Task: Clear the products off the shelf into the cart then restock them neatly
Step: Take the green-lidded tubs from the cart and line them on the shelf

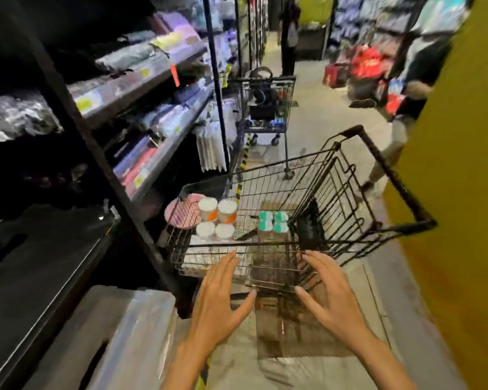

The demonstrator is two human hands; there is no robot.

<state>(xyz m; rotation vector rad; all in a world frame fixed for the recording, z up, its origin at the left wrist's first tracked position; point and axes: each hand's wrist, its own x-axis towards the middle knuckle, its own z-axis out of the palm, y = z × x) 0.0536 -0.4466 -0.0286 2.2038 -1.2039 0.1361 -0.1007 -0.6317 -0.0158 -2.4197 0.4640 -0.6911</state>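
A black wire cart (316, 161) stands in the aisle just ahead of me. Inside it lie a pack of white cotton-swab tubs (217, 218), a pink round pack (182, 213), a teal-and-white pack (273, 220) and flat white packs (209, 254) at the near end. My left hand (217, 299) and my right hand (330, 294) hover side by side in front of the cart's near rim, fingers straight and spread, holding nothing. The dark shelf unit (141, 80) on my left carries rows of soft wrapped packs.
A second cart (268, 108) stands farther down the aisle beside the shelf post. A person (289, 35) stands at the far end. A yellow wall (448, 192) closes the right side. A grey box (119, 333) sits at my lower left, by a dark low shelf (40, 263).
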